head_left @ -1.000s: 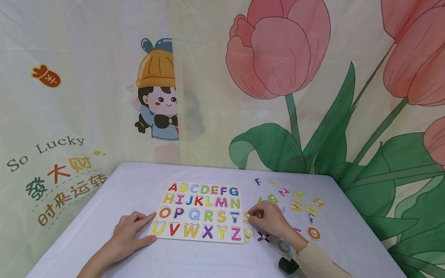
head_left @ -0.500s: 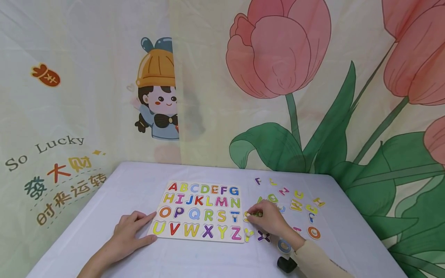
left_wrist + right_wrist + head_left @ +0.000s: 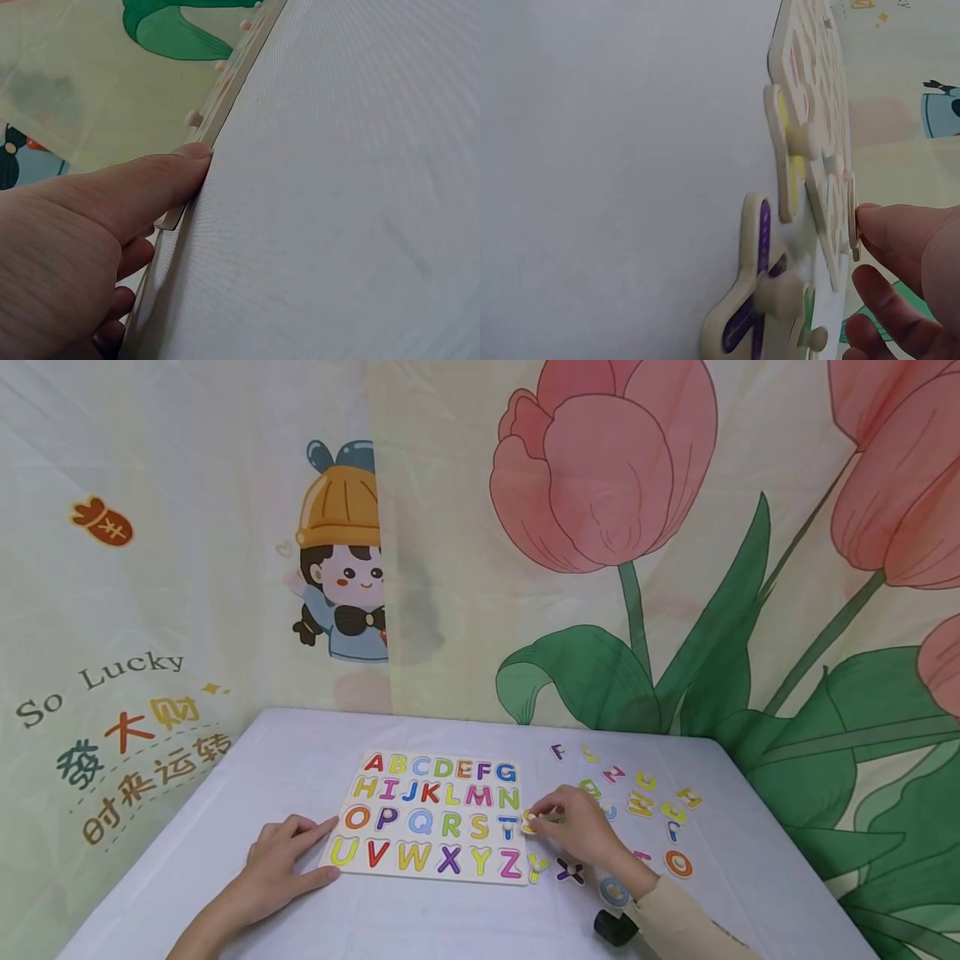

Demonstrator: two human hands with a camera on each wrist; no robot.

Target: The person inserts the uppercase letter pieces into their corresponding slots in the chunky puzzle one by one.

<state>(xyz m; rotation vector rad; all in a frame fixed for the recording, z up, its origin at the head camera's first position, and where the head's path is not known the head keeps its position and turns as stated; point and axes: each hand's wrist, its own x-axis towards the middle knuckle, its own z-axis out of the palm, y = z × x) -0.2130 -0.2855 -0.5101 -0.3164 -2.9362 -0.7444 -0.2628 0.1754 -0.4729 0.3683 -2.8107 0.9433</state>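
Observation:
My left hand (image 3: 273,872) rests at the left side of the alphabet puzzle board (image 3: 427,876), index finger and thumb at its edge. In the left wrist view the thumb (image 3: 169,172) presses against the board's edge near a corner. My right hand (image 3: 577,827) pinches a yellow letter piece (image 3: 528,823) by the board's right edge, near the T. Seen edge-on in the right wrist view, this letter piece (image 3: 853,217) is raised over the table, its face hidden. A yellow Y piece (image 3: 537,867) and a purple X piece (image 3: 570,871) lie just in front.
Loose letters spread to the right, among them an orange O (image 3: 678,863), a purple F (image 3: 557,751) and a pink N (image 3: 613,773). A blue round letter (image 3: 615,892) lies by the right wrist, with a black device (image 3: 615,928) below it.
My right hand has shifted slightly left and up with the yellow letter piece, bringing it to the board's right edge. The left hand stays where it was.

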